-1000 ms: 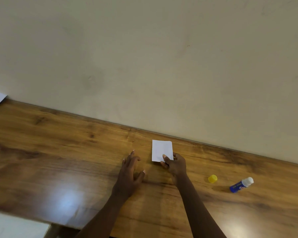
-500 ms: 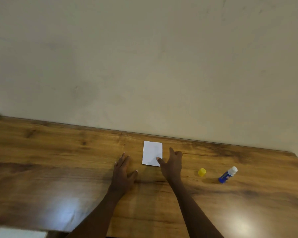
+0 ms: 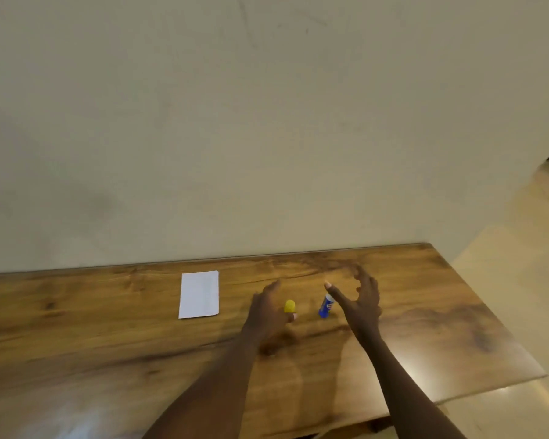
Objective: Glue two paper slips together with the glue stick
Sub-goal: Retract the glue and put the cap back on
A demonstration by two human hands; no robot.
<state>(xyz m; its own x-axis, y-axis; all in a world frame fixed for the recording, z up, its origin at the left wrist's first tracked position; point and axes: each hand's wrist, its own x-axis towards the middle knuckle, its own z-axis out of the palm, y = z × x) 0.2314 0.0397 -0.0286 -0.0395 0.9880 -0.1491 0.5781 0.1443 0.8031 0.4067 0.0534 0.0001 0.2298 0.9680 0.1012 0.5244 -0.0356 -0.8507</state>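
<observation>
Forearms: two bare forearms reach in from the near edge of the wooden table (image 3: 441, 337), angled toward its far right part
Left hand: the left hand (image 3: 268, 310) is spread, fingers apart and gripping nothing; it is blurred; it sits just left of the yellow cap, thumb tip right beside the cap; whether it touches the cap cannot be told
Yellow cap: the yellow cap (image 3: 289, 306) rests on the table between the two hands; apart from the glue stick, just to its left
Right hand: the right hand (image 3: 363, 301) is wide open, thumb and fingers curved and spread, clamped on nothing; the thumb reaches over the white tip of the glue stick
Glue stick: the glue stick (image 3: 326, 307) lies uncapped on the table, blue body with a white end pointing toward the far edge; it is toward the far right part
Paper slip: a white paper slip (image 3: 199, 294) lies flat near the far edge, left of both hands and well clear of them; only one sheet can be made out
Wall: a plain pale wall (image 3: 267, 122) rises behind the far edge
</observation>
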